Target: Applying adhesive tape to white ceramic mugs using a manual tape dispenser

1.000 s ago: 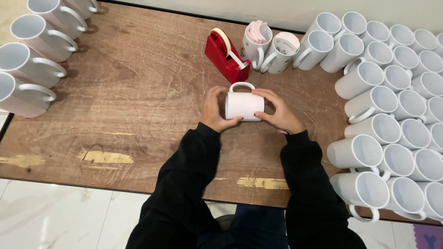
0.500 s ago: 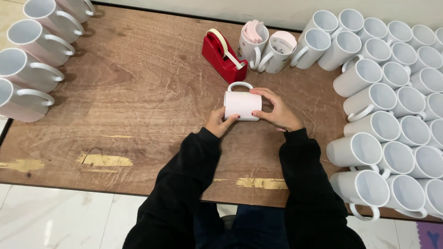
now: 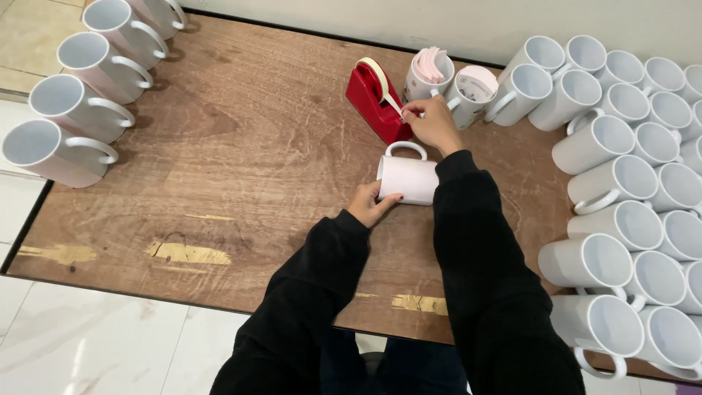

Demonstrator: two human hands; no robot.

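Observation:
A white mug (image 3: 406,178) lies on its side in the middle of the wooden table (image 3: 241,153), handle pointing away from me. My left hand (image 3: 371,204) holds its near end, fingers curled on the rim. My right hand (image 3: 432,123) has reached past the mug and pinches the loose end of the pale tape on the red tape dispenser (image 3: 376,100). Both arms wear black sleeves.
Several white mugs (image 3: 629,197) crowd the right side of the table. Pink-tinted mugs (image 3: 73,110) stand in a row along the left edge. Two mugs holding rolled pink sheets (image 3: 446,79) stand behind the dispenser. Pale floor tiles (image 3: 88,336) lie below the near edge.
My right hand left the mug and moved up to the tape dispenser, taking hold of the tape end. My left hand still steadies the mug.

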